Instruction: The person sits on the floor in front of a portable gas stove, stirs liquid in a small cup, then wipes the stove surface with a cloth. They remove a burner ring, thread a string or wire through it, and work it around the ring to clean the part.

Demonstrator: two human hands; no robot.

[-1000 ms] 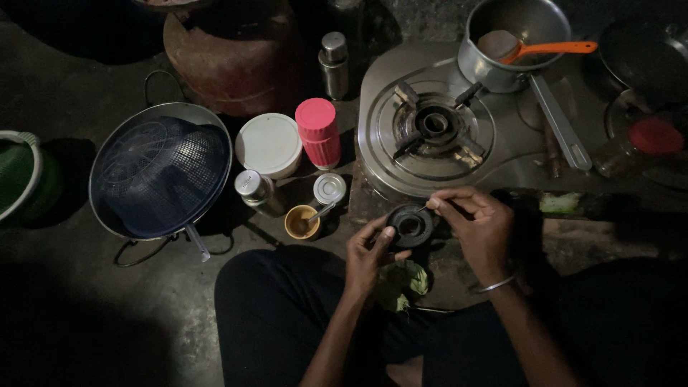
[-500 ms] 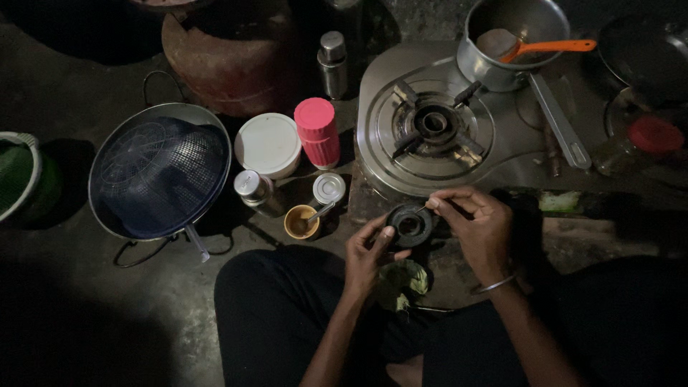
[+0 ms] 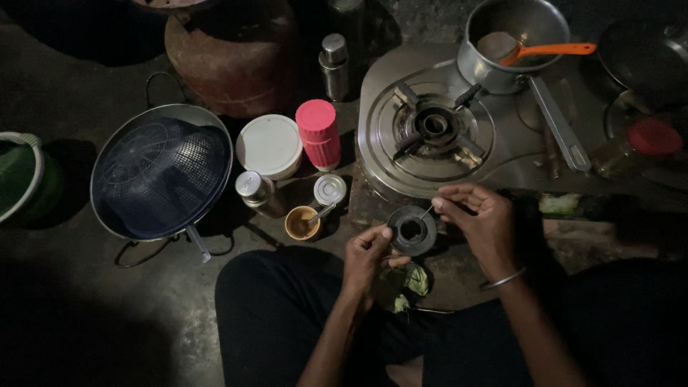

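Observation:
My left hand (image 3: 369,256) grips a round black burner ring (image 3: 411,230) by its near edge, in front of the steel gas stove (image 3: 430,129). My right hand (image 3: 481,222) pinches a thin pin (image 3: 427,212) whose tip touches the ring's upper right rim. The stove's burner seat (image 3: 434,125) is bare between its pan supports. Crumpled green leaves (image 3: 405,283) lie under my left hand, on my lap.
Left of the stove stand a pink-lidded bottle (image 3: 318,132), a white lid (image 3: 269,145), small steel tins (image 3: 329,190), a small cup with a spoon (image 3: 302,222) and a blue colander in a pan (image 3: 161,170). A saucepan with an orange ladle (image 3: 516,43) sits behind the stove. A red gas cylinder (image 3: 233,54) stands behind.
The ring has tilted slightly so its hole faces up more, and both hands have shifted a little down and right. The pin stays at the rim.

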